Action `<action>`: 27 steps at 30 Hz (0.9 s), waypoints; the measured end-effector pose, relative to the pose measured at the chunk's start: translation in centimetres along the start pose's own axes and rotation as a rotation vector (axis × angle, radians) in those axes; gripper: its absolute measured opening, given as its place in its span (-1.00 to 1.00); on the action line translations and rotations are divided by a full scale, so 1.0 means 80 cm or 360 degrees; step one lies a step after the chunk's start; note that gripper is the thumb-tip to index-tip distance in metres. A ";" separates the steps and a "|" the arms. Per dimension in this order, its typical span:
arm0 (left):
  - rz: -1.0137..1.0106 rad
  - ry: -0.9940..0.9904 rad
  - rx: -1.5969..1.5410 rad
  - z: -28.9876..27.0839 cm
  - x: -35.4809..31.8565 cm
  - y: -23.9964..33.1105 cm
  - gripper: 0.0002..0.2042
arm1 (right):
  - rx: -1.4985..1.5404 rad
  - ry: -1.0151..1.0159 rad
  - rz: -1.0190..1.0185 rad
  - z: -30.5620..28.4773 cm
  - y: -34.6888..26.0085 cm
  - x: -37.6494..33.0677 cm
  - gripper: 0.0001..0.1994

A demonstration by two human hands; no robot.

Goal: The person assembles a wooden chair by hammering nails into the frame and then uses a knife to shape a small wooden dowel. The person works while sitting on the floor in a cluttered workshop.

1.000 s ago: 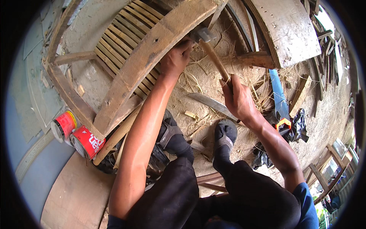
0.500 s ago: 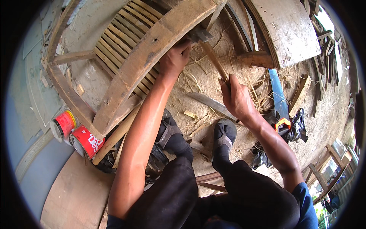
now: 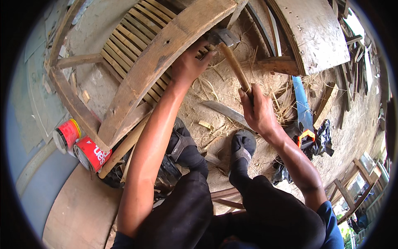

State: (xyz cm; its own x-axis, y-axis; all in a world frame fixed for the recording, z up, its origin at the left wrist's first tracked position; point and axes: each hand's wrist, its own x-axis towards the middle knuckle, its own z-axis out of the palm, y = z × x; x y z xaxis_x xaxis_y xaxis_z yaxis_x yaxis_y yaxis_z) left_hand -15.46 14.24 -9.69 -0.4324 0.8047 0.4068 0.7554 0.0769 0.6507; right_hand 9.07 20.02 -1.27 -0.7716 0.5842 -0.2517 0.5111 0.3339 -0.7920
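Observation:
My right hand (image 3: pixel 260 108) is closed round the wooden handle of a hammer (image 3: pixel 234 64). The hammer's dark metal head (image 3: pixel 224 37) is just beyond my left hand, beside the curved wooden beam (image 3: pixel 166 45). My left hand (image 3: pixel 187 64) reaches to the beam's near side, thumb and fingers apart, with slat ends showing between them. Those ends seem to belong to the panel of narrow wooden slats (image 3: pixel 126 39) that runs under the beam. Part of the left fingers is hidden by the beam, and no nail can be made out.
Two red cans (image 3: pixel 92 153) stand at the left by the frame. A flat blade (image 3: pixel 227 111) lies on the floor near my feet. To the right are a saw with an orange handle (image 3: pixel 306 136), black plastic, wood shavings and offcuts. A plywood-topped piece (image 3: pixel 311 35) stands at the far right.
My left thumb and fingers have spread from a closed grip, uncovering slat ends. The hammer head has turned and shifted slightly right, with my right hand still on its handle.

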 end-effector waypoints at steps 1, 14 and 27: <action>0.0008 0.0011 -0.0003 0.001 -0.001 -0.001 -0.75 | 0.0001 -0.0006 0.0031 0.000 0.000 0.000 -0.78; -0.0017 0.0019 0.0248 0.007 -0.007 -0.005 -0.68 | -0.0101 -0.0002 -0.0010 0.001 0.006 0.011 -0.76; -0.0255 -0.0035 0.0271 0.007 -0.006 -0.003 -0.43 | -0.0099 0.0015 0.0019 0.001 -0.009 0.009 -0.78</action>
State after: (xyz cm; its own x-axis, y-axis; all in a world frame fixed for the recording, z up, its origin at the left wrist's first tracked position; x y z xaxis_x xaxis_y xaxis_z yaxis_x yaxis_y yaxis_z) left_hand -15.17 14.17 -10.35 -0.5440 0.7868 0.2914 0.7510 0.3017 0.5874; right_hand 8.11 20.19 -0.96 -0.7619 0.5952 -0.2557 0.5433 0.3721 -0.7526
